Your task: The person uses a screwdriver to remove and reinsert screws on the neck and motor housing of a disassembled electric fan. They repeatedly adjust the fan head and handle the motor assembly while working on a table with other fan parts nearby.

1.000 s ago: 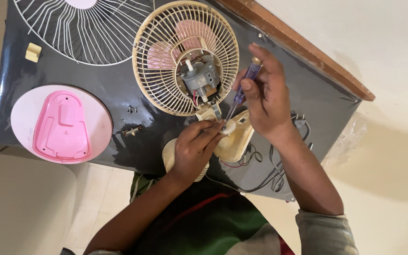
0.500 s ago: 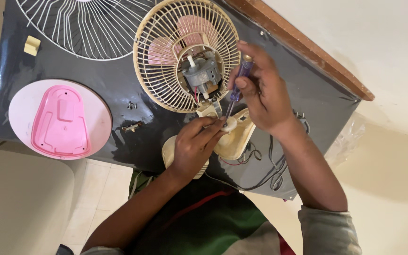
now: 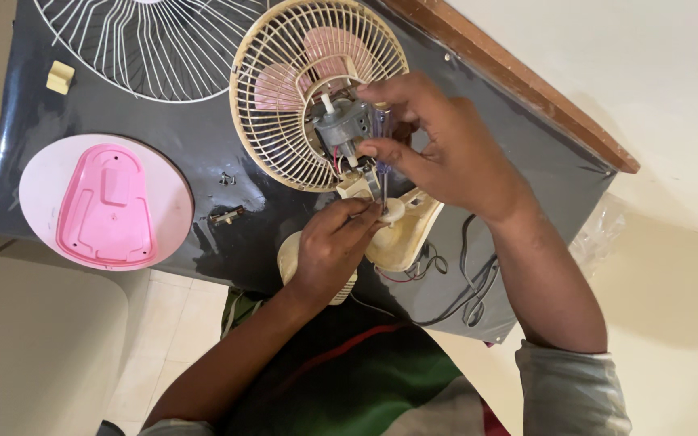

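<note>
- We see a small cream table fan (image 3: 349, 161) lying dismantled on a dark tabletop (image 3: 203, 161), close to the near edge where the person sits.
- The right hand (image 3: 446, 153) holds a slim screwdriver (image 3: 381, 165); its fingers (image 3: 393, 153) pinch the handle, with the shaft pointing down to the cream neck piece (image 3: 401, 230) just below the motor.
- The left hand (image 3: 329, 250) rests on the fan's cream base (image 3: 288, 254), its fingers pressed together around the spot where the tip meets the neck, steadying it.
- The grey motor (image 3: 341, 125) stands bare in the middle of the cream rear guard (image 3: 284, 105), with pink blades (image 3: 276, 85) visible behind the ribs.
- What looks done: the white wire front guard (image 3: 147, 48) is off and lies toward the far left corner; a pink cover (image 3: 107, 206) sits on a round pale plate (image 3: 42, 178) at the left edge; loose screws (image 3: 226, 179) lie between the plate and the fan.
- What looks left, as we judge it: the neck joint is in work now, and motor, rear guard and base are joined yet.
- Black and red wires (image 3: 466, 282) trail from the neck toward the near right corner.
- A small yellowish block (image 3: 60, 77) lies near the far left edge.
</note>
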